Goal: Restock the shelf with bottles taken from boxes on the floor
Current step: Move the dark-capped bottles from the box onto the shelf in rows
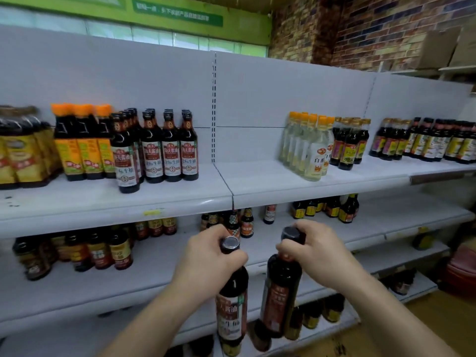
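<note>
Holding two dark-glass sauce bottles side by side, just apart, in front of the white shelf (257, 181). Gripping the left bottle (231, 305) round the neck, below its shiny dark cap, with the left hand (210, 256); hanging nearly upright, white-and-red label facing out. Grasping the right bottle (282, 287) at its capped neck with the right hand (318, 249); tilted, base swung leftward, reddish label. Resembling the shelved bottles (164, 150) standing upright in rows on the top tier, left of a bare stretch.

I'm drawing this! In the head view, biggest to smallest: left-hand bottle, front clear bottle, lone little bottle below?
1. Left-hand bottle, but it is nearest the camera, so unsure.
2. Front clear bottle.
3. Lone little bottle.
</note>
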Tool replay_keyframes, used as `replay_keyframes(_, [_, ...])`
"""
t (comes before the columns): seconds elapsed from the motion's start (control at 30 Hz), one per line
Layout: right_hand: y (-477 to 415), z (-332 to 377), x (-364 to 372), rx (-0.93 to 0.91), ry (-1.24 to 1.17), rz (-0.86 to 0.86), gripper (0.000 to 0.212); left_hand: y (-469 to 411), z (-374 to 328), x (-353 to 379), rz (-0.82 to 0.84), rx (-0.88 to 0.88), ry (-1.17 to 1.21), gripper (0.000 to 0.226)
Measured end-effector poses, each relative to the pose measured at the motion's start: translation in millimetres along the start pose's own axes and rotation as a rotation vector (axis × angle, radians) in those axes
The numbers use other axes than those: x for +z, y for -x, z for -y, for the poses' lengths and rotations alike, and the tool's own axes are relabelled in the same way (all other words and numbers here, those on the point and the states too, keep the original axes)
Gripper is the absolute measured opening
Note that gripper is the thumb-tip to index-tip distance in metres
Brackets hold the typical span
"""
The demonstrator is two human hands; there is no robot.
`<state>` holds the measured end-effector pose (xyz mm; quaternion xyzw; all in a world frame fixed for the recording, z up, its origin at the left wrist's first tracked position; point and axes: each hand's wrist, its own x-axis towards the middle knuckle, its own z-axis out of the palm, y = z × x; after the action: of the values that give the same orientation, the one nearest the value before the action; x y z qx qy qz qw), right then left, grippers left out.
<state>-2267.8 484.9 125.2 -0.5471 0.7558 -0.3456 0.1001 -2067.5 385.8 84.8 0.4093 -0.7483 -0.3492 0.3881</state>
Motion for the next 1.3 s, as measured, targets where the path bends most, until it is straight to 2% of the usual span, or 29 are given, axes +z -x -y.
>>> replay_keyframes(0.1, [-9, 31, 17, -0.012, -0.031, -0.026, 0.018, -9, 8, -38, 0.003, 0.034, -0.019, 0.021])
replay_keyframes(0.4, [-31, 113, 65, -0.042, -0.017, -0.066, 0.021, -32, 42, -133, 0.024, 0.061, -0.023, 0.028])
replay_keyframes(0.6, [-43, 151, 75, -0.066, -0.048, -0.04, 0.016, -44, 44, -172, 0.005, 0.032, 0.003, 0.027])
replay_keyframes(0.87, [-86, 188, 72, -0.181, -0.122, 0.01, 0.01, -76, 43, -208, -0.052, 0.066, 0.002, 0.028])
replay_keyframes(1.0, [-117, 201, 69, -0.248, -0.154, 0.021, 0.005, -103, 36, -221, -0.072, 0.083, -0.006, 0.02])
replay_keyframes(1.23, [-188, 209, 64, -0.379, -0.219, 0.066, 0.042, -158, 16, -233, -0.166, 0.148, -0.043, 0.023])
replay_keyframes(1.3, [-208, 212, 62, -0.408, -0.245, 0.07, 0.043, -176, 9, -234, -0.207, 0.14, -0.061, 0.021])
